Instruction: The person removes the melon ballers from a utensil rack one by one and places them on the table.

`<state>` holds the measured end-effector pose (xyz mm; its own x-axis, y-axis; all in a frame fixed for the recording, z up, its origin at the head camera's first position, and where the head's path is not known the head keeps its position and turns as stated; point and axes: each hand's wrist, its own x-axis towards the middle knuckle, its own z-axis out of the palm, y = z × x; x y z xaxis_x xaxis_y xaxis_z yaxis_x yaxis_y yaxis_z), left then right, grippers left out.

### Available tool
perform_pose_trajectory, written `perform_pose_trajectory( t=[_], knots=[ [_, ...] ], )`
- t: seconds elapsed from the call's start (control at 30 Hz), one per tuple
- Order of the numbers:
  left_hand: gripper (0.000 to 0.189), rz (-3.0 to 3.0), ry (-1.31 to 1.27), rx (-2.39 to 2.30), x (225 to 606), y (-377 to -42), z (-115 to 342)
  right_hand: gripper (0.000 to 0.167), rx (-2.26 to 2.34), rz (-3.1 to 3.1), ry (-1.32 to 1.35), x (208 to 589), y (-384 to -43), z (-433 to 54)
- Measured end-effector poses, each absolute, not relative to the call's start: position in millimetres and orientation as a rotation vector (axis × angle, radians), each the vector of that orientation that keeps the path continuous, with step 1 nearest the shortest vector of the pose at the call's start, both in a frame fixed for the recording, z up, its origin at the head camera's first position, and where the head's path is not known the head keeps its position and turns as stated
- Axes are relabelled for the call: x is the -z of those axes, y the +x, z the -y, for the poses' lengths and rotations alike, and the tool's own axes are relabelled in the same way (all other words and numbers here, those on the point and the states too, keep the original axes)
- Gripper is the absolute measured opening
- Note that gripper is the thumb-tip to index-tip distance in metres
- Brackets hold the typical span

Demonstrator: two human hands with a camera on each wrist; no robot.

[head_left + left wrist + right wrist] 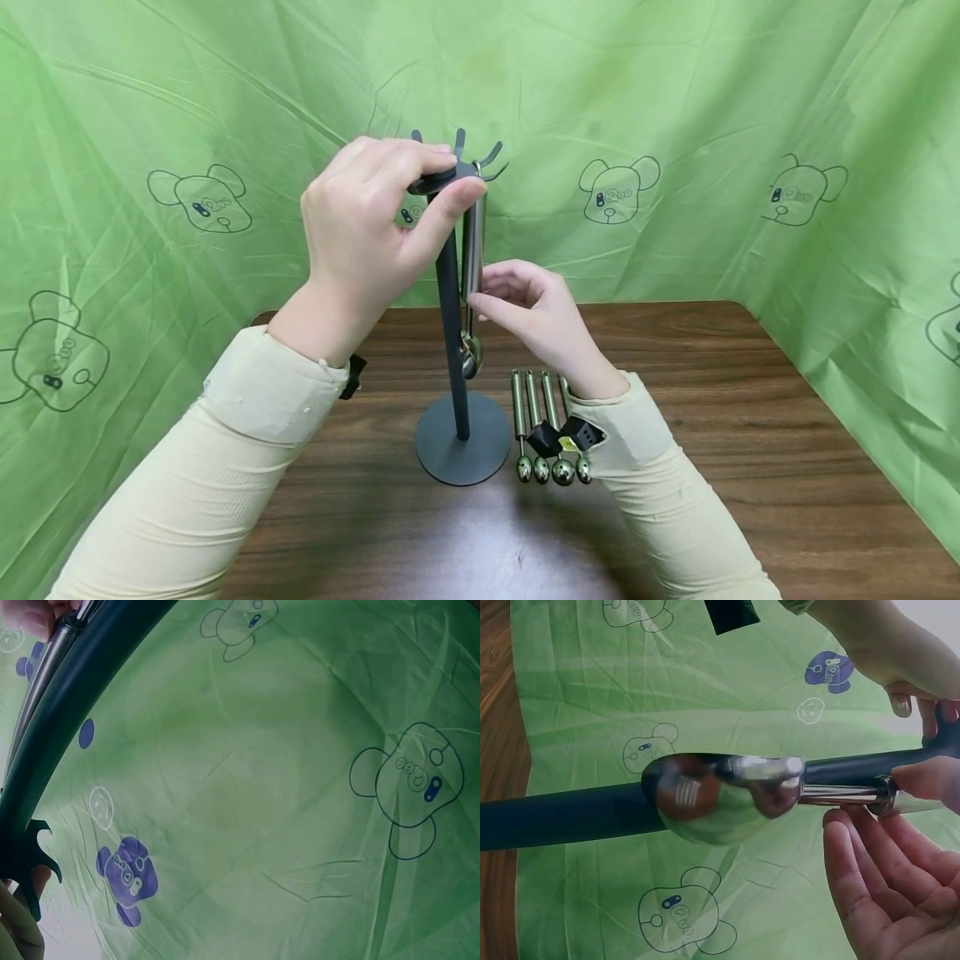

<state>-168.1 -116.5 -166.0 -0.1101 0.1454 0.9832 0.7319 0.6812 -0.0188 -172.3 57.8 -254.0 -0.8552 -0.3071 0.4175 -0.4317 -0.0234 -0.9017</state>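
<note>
A dark grey hook stand point(450, 308) rises from a round base on the table. My left hand point(367, 204) grips its top, fingers over the hooked head and thumb along the near side. A shiny metal scoop point(473, 242) hangs upright beside the pole, handle end up at one hook, partly behind my left thumb. Low on its handle, my right hand point(528, 308) pinches the scoop between thumb and fingers. In the right wrist view the scoop's rounded bowl point(720, 802) overlaps the pole, and my right thumb point(922, 780) presses the handle's collar.
Several similar metal scoops point(542, 469) lie side by side on the wooden table point(660, 500), right of the stand's base point(450, 467), partly covered by my right wrist's camera. Green cloth point(525, 83) printed with bear heads hangs behind and at both sides.
</note>
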Motion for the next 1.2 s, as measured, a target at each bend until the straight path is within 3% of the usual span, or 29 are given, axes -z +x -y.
perform_pose_trajectory(
  t=[0.37, 1.2],
  knots=[
    [0.070, 1.638, -0.719, 0.587, 167, -168, 116, 0.032, -1.985, 2.154, 0.760, 252, -167, -59],
    [0.070, 1.624, -0.739, 0.565, 166, -169, 115, 0.028, -2.017, 2.010, 0.697, 239, -164, -76]
  ],
)
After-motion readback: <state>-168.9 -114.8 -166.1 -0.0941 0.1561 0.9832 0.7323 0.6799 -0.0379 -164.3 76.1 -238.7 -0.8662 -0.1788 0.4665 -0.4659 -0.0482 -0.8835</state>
